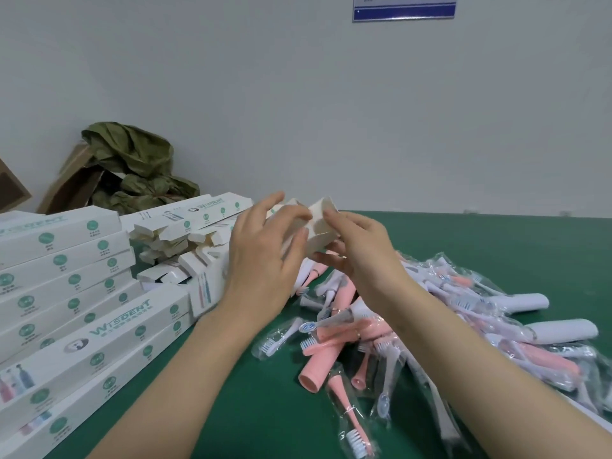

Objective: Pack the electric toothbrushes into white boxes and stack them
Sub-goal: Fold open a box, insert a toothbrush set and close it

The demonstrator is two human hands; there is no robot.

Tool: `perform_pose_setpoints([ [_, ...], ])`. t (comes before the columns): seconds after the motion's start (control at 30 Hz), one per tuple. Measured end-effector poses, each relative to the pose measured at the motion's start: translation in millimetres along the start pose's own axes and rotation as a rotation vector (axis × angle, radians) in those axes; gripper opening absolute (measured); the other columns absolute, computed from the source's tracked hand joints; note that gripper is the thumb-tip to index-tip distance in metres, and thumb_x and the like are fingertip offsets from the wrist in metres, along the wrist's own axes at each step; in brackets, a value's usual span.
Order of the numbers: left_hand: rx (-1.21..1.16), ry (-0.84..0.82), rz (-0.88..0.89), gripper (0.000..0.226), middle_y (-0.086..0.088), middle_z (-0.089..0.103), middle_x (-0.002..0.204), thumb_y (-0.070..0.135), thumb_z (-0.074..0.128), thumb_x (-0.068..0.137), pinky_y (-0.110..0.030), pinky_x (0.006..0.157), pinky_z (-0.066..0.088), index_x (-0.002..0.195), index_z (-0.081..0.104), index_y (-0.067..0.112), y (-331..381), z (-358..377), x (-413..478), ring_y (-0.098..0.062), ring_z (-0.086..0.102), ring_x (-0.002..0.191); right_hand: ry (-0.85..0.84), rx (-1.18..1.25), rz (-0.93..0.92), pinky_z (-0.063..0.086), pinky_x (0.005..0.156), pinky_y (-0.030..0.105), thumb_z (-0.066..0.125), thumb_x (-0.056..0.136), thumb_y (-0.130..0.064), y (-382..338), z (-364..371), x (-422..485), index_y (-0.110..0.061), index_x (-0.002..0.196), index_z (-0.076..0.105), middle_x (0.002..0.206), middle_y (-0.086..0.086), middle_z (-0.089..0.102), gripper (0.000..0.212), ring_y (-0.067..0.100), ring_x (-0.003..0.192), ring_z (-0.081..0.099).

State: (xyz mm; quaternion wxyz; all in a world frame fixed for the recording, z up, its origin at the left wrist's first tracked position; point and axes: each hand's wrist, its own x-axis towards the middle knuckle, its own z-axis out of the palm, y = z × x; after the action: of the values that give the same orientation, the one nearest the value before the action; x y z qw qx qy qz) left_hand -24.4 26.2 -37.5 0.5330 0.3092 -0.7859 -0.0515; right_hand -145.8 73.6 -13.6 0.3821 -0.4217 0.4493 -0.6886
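Note:
Both hands hold one white box (319, 226) up over the green table (245, 392), its open end flaps toward me. My left hand (265, 256) curls round the box's left side. My right hand (359, 250) pinches an end flap from the right, with its fingers under the box. Below the hands lies a heap of bagged toothbrushes (430, 326), pink and white, with a pink handle (319, 362) nearest me. A stack of closed white boxes (76, 303) fills the left side.
A loose pile of open, unfolded white boxes (182, 240) lies behind the stack. A brown carton with green sacking (129, 167) stands against the wall at back left. A blue notice (404, 8) hangs on the wall.

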Motion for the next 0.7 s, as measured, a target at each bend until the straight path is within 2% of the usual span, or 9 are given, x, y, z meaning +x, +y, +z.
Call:
perform_pose_setpoints([
  [0.07,-0.021,-0.021,-0.028,0.027,-0.002,0.053,0.128,0.033,0.041,0.093,-0.028,0.100,0.027,0.105,0.064,0.024,1,1,2,-0.017,0.040,0.127,-0.029,-0.028,-0.013,0.056,0.061,0.024,0.054,0.096,-0.016,-2,1,-2,0.001,0.086,0.063,0.074,0.008,0.057,0.021,0.018,0.069,0.059],
  [0.13,-0.056,0.000,-0.032,0.030,-0.002,0.059,0.113,0.032,0.039,0.093,-0.034,0.098,0.036,0.100,0.066,0.020,2,1,3,-0.016,0.048,0.114,-0.046,-0.041,-0.022,0.058,0.062,0.025,0.052,0.096,-0.012,-2,3,-3,0.000,0.087,0.062,0.074,0.008,0.058,0.018,0.016,0.066,0.060],
  [0.2,-0.140,0.044,-0.040,0.026,0.004,0.061,0.096,0.033,0.043,0.093,-0.021,0.086,0.038,0.091,0.065,0.021,3,0,4,-0.006,0.052,0.095,-0.061,-0.065,-0.027,0.058,0.064,0.025,0.053,0.096,-0.012,0,6,-4,0.002,0.091,0.064,0.074,0.007,0.059,0.018,0.013,0.063,0.061],
  [0.27,-0.209,0.074,-0.072,0.016,0.011,0.060,0.088,0.037,0.049,0.089,-0.009,0.077,0.035,0.085,0.060,0.026,4,-2,5,0.000,0.051,0.089,-0.072,-0.097,-0.055,0.058,0.063,0.023,0.056,0.094,-0.011,-1,9,-6,0.003,0.092,0.066,0.069,0.003,0.060,0.017,0.009,0.058,0.061],
  [0.4,-0.213,0.074,-0.099,0.026,0.013,0.059,0.092,0.051,0.056,0.078,-0.007,0.076,0.034,0.089,0.058,0.028,4,-4,5,0.002,0.051,0.092,-0.093,-0.120,-0.087,0.058,0.064,0.023,0.054,0.093,-0.007,-5,9,-6,-0.005,0.076,0.065,0.054,-0.006,0.058,0.021,0.007,0.053,0.059],
  [0.47,-0.185,0.019,-0.113,0.034,0.015,0.057,0.099,0.056,0.059,0.071,-0.002,0.076,0.032,0.096,0.057,0.033,5,-4,5,0.007,0.048,0.096,-0.079,-0.117,-0.066,0.056,0.060,0.022,0.051,0.096,-0.011,-6,6,-4,0.002,0.077,0.063,0.055,0.000,0.055,0.025,0.009,0.051,0.055],
  [0.57,-0.130,-0.038,-0.080,0.046,0.013,0.053,0.106,0.046,0.069,0.067,0.003,0.076,0.027,0.109,0.054,0.037,4,-2,4,0.013,0.043,0.099,-0.090,-0.113,-0.033,0.052,0.056,0.021,0.047,0.098,-0.015,-10,1,-2,0.003,0.083,0.064,0.052,-0.002,0.056,0.028,0.009,0.048,0.053],
  [0.63,-0.102,-0.017,-0.040,0.048,0.011,0.054,0.107,0.035,0.072,0.067,0.004,0.077,0.027,0.113,0.056,0.033,3,-2,4,0.016,0.042,0.097,-0.162,-0.122,-0.028,0.056,0.063,0.025,0.043,0.100,-0.017,-13,-2,0,-0.005,0.078,0.062,0.043,-0.010,0.053,0.031,0.005,0.044,0.054],
  [0.7,-0.078,0.039,-0.008,0.046,0.009,0.055,0.106,0.028,0.074,0.069,0.003,0.079,0.027,0.113,0.059,0.027,1,-3,5,0.014,0.043,0.094,-0.253,-0.116,-0.004,0.058,0.068,0.027,0.041,0.101,-0.024,-18,-7,4,-0.007,0.082,0.062,0.050,-0.008,0.059,0.034,0.007,0.052,0.060],
])
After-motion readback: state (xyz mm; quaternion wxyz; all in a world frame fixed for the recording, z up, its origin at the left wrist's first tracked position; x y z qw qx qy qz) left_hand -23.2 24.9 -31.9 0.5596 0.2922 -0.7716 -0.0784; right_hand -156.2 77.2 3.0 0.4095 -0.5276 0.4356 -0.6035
